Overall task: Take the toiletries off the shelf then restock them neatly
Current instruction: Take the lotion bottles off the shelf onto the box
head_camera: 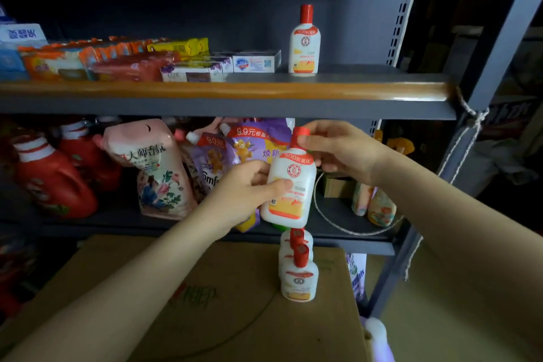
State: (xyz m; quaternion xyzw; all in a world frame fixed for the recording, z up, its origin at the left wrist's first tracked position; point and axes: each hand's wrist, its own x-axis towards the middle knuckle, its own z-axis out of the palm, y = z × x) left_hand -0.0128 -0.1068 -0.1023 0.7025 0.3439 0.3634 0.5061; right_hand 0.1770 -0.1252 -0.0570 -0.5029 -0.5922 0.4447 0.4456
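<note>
Closest to the viewer sat a cardboard box (223,297), its flat top carrying a short row of white lotion bottles (298,276) with red caps, standing upright one behind another near the box's right side. Just above that row, both hands held one more bottle (289,188) of the same kind in the air, in front of the lower shelf (338,239). The left hand (244,191) gripped its body from the left, thumb across the label, while the right hand (338,153) pinched the red cap and neck from the right. The bottle leaned slightly, cap uppermost.

Behind the hands, the lower shelf held soft refill pouches (164,173), pink and purple, slumped against each other, with red detergent jugs (53,182) to the left and small bottles (373,203) far right. A rope (467,138) hung down the shelf's right post.

Farther back and higher, the upper shelf (223,91) with its wooden front edge carried a single matching bottle (304,41) upright toward the right, well apart from the soap boxes (255,61) and wrapped soap packs (97,59) crowding the left.
</note>
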